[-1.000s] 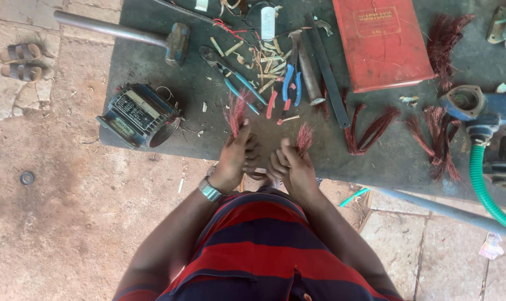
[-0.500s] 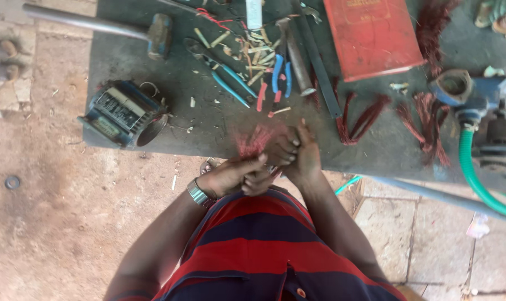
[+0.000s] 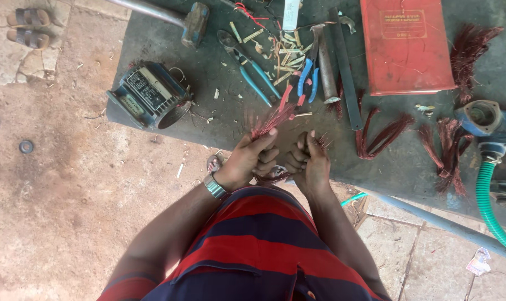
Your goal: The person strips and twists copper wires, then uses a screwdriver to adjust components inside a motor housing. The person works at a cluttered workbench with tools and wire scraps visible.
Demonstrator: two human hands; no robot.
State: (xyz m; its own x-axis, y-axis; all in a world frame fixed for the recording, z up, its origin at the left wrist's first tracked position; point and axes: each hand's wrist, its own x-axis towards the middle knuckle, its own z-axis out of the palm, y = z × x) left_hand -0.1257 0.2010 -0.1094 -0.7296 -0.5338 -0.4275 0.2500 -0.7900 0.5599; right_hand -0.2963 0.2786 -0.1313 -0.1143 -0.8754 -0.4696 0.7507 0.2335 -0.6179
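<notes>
My left hand (image 3: 248, 159) and my right hand (image 3: 308, 161) are clenched side by side over the near edge of a dark mat (image 3: 219, 120). Both grip one bundle of reddish copper wire (image 3: 269, 121); its frayed strands fan out above my left thumb and a loop shows below my fists. A wristwatch (image 3: 214, 187) sits on my left wrist. My red and navy striped shirt fills the bottom of the view.
On the mat lie a small blue motor housing (image 3: 147, 96), a hammer (image 3: 194, 23), blue-handled pliers (image 3: 255, 72), a red metal box (image 3: 404, 44), more copper wire bundles (image 3: 384, 136) and a pump with a green hose (image 3: 487, 189). Sandals (image 3: 28, 28) rest on the ground, far left.
My hands came together and shifted the wire bundle; its frayed end now sticks up from my left fist, and both fists are clenched side by side.
</notes>
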